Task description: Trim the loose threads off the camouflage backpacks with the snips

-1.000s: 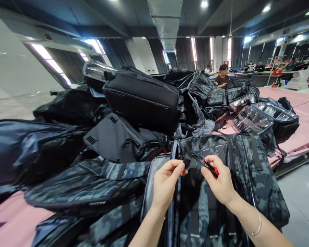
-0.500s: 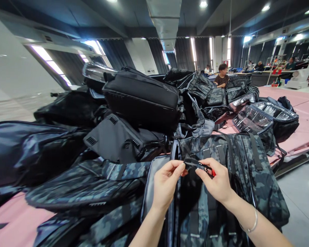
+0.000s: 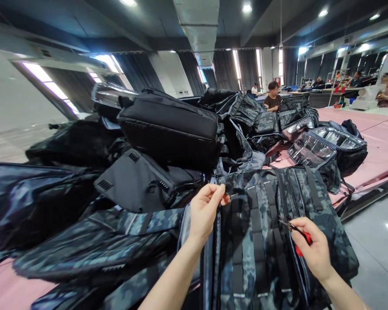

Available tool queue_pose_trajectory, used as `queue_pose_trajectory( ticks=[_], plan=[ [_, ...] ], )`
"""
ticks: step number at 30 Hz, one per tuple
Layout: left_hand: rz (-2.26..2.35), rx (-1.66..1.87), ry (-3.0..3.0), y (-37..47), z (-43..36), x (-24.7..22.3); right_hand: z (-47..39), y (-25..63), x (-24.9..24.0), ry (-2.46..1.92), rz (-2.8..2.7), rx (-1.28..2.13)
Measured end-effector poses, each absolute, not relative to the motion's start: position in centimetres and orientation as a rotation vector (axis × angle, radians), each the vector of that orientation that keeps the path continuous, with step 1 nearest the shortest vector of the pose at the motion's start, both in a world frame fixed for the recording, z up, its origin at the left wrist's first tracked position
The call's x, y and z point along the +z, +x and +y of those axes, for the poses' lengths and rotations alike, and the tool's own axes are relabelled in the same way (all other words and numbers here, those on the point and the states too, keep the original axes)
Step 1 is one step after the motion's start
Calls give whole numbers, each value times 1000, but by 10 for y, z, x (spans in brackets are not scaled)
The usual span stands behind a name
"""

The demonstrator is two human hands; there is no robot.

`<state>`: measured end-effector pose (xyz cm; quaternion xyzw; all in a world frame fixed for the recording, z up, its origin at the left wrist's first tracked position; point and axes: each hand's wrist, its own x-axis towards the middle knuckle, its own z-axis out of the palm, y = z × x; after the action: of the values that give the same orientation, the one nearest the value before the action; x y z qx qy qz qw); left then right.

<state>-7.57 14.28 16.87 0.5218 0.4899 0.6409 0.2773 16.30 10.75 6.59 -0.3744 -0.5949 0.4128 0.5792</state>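
Note:
A camouflage backpack (image 3: 257,245) with dark webbing straps lies in front of me, its zippered edge on the left. Above its upper left edge, my left hand (image 3: 204,215) is closed in a pinch. What sits between those fingertips, if anything, is too small to make out. My right hand (image 3: 315,247) grips small red-handled scissors (image 3: 291,225) over the right part of the backpack. The blades point up and left, apart from the left hand. The palm and fingers partly hide the red handles.
Black bags (image 3: 168,125) and camouflage bags (image 3: 113,241) are heaped to the left and behind. Bags with clear panels (image 3: 312,148) rest on the pink-covered table (image 3: 375,122) at right. A person (image 3: 273,99) stands beyond the heap; others sit near sewing machines.
My right hand has moved right and down with the scissors, away from my left hand. The left hand stays pinched, slightly higher and further left in view. The camera has turned slightly right.

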Motion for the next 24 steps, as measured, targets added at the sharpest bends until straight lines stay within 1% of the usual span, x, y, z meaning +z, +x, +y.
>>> queue_pose_trajectory(
  ticks=[2,7,10,14,16,21,24],
  plan=[
    [1365,1631,1551,-74,158,174,95,185,40,-965,-1332,1080],
    [1592,1018,2134,-78,201,172,49,229,-23,-1191,-1093,1292],
    [1753,825,2211,-94,227,154,20,240,-39,-1278,-1139,1264],
    [1877,540,2172,-115,240,124,12,229,-42,-1320,-1335,1200],
    [1875,491,2185,-119,228,114,25,214,-39,-1323,-1396,1143],
    [1725,603,2220,-124,159,95,93,180,-29,-1306,-1395,866],
    [1855,587,2183,-132,124,81,142,175,-25,-1308,-1330,643]
  ],
)
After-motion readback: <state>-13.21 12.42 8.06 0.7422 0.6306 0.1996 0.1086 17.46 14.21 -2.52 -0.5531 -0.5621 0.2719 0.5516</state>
